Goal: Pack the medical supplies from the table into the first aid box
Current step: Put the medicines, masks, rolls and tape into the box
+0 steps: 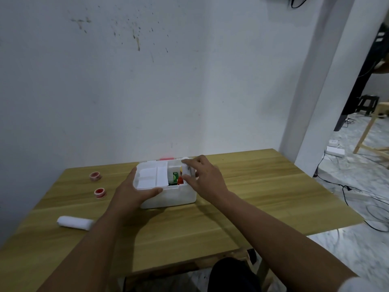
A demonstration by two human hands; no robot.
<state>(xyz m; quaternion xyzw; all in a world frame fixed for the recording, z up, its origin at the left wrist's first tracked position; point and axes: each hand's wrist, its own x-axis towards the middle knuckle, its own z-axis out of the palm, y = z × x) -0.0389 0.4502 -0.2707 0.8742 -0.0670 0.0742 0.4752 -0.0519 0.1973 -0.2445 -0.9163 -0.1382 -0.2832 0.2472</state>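
A white first aid box (pixel 172 198) stands open in the middle of the wooden table (pixel 231 207). A white inner tray (pixel 150 175) covers its left half. My left hand (pixel 134 191) grips the box's front left rim and the tray's edge. My right hand (pixel 205 175) holds a small white bottle (pixel 186 168) at the box's right end, over the open compartment. A green packet (pixel 174 177) and a red cap (pixel 180 180) show inside. Two red-and-white tape rolls (pixel 95 176) (pixel 100 192) and a white bandage roll (pixel 74 222) lie on the table to the left.
The table's far edge meets a white wall. A pink item (pixel 166 159) lies behind the box. To the right, the floor holds cables, a white power adapter (pixel 335 151), a black stool (pixel 367 104) and a wooden frame (pixel 366 131).
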